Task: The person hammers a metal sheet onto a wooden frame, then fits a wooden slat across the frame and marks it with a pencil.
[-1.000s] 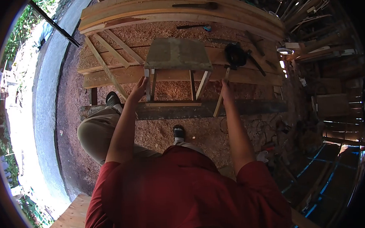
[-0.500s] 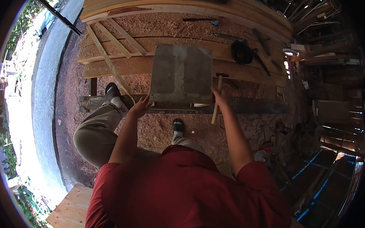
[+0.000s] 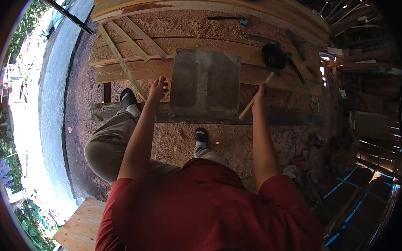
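Head cam looking straight down on a person in a red shirt standing over a small wooden stool [image 3: 205, 83]. You mostly just see its square top from above, greyish and a bit stained. It sits on a dark beam [image 3: 280, 116] that runs across the sawdust-covered ground, with the near edge of the top roughly over the beam.

Left hand [image 3: 156, 88] is at the left edge of the stool top, fingers loosely spread and curled a little, resting against or just beside the edge. Can't honestly tell if it's gripping anything, looks more like steadying.

Right hand [image 3: 259, 97] is just off the stool's right side, fingers wrapped closed around a wooden hammer handle [image 3: 253, 100]. The handle angles up and to the right away from the hand. The head end is too blurry against the planks to make out.

Behind the stool there are long planks [image 3: 132, 71] lying flat, a few thin wooden strips [image 3: 119, 59] crossing them at angles, and a black round tool [image 3: 273, 55] lying on the planks near the hammer's far end. Left foot in a dark shoe [image 3: 128, 98] is up on the beam's left end; the other foot, in a sandal [image 3: 201, 136], is on the sawdust just in front of the beam.
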Motion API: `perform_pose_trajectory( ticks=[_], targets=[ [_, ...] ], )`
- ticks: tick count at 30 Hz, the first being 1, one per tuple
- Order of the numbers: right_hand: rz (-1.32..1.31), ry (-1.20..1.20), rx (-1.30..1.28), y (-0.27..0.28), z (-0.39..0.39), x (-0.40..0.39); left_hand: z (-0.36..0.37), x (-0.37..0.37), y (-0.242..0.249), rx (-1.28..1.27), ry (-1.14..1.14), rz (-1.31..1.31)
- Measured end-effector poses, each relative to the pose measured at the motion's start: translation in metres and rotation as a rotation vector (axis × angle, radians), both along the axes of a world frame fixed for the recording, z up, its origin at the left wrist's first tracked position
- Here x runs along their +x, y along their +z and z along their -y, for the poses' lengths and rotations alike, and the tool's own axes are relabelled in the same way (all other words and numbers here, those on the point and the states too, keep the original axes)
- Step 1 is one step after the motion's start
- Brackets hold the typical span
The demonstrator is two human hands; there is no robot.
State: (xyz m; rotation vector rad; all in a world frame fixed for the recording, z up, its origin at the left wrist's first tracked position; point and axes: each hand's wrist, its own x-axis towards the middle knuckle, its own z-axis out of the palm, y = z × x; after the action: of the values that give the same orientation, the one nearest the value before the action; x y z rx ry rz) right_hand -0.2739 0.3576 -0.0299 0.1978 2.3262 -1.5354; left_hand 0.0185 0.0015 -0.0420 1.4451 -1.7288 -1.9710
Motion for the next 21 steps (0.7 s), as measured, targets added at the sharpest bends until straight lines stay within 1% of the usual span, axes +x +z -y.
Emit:
perform_pose_trajectory(
  ticks=[2,3,4,5,6,7,8,9,10,11,13,14,16,18,19,21],
  targets=[
    [-0.014,-0.328,-0.548,0.018,-0.001,-0.013,0.003,-0.025,-0.006,0.052,0.017,-0.022],
    [-0.011,-0.332,-0.544,0.024,-0.005,-0.021,0.006,-0.037,-0.026,-0.164,-0.012,-0.062],
    [-0.075,-0.296,-0.499,0.028,-0.011,-0.028,0.004,-0.046,-0.034,-0.377,-0.045,-0.101],
    [-0.138,-0.259,-0.454,0.031,-0.015,-0.035,0.001,-0.05,-0.042,-0.372,-0.05,-0.097],
    [-0.158,-0.26,-0.287,0.034,-0.017,-0.041,-0.004,-0.055,-0.046,-0.439,-0.092,0.031],
    [-0.154,-0.265,-0.281,0.029,-0.016,-0.043,-0.011,-0.063,-0.041,-0.506,-0.134,0.158],
    [-0.155,-0.242,-0.087,0.023,-0.014,-0.043,-0.02,-0.066,-0.035,-0.501,-0.14,0.161],
    [-0.155,-0.219,0.106,0.017,-0.013,-0.043,-0.033,-0.067,-0.006,-0.54,-0.099,0.249],
    [-0.169,-0.073,0.191,0.014,-0.01,-0.036,-0.041,-0.069,0.01,-0.579,-0.058,0.336],
    [-0.181,0.075,0.276,0.01,-0.003,-0.024,-0.042,-0.072,0.007,-0.572,-0.064,0.338],
    [-0.192,0.102,0.281,0.001,0.026,0.001,-0.039,-0.068,0.002,-0.617,-0.031,0.272],
    [-0.213,0.13,0.277,-0.004,0.045,0.011,-0.038,-0.067,-0.002,-0.616,-0.026,0.28],
    [-0.227,0.171,0.264,-0.012,0.069,0.018,-0.037,-0.065,-0.007,-0.673,-0.008,0.159],
    [-0.237,0.163,0.44,-0.021,0.088,0.021,-0.037,-0.064,-0.007,-0.667,0.002,0.184],
    [-0.232,0.169,0.437,-0.028,0.091,0.022,-0.038,-0.065,-0.007,-0.652,0.003,0.195],
    [-0.462,0.094,0.304,-0.033,0.094,0.023,-0.039,-0.068,-0.003,-0.642,-0.009,0.213]
  ],
)
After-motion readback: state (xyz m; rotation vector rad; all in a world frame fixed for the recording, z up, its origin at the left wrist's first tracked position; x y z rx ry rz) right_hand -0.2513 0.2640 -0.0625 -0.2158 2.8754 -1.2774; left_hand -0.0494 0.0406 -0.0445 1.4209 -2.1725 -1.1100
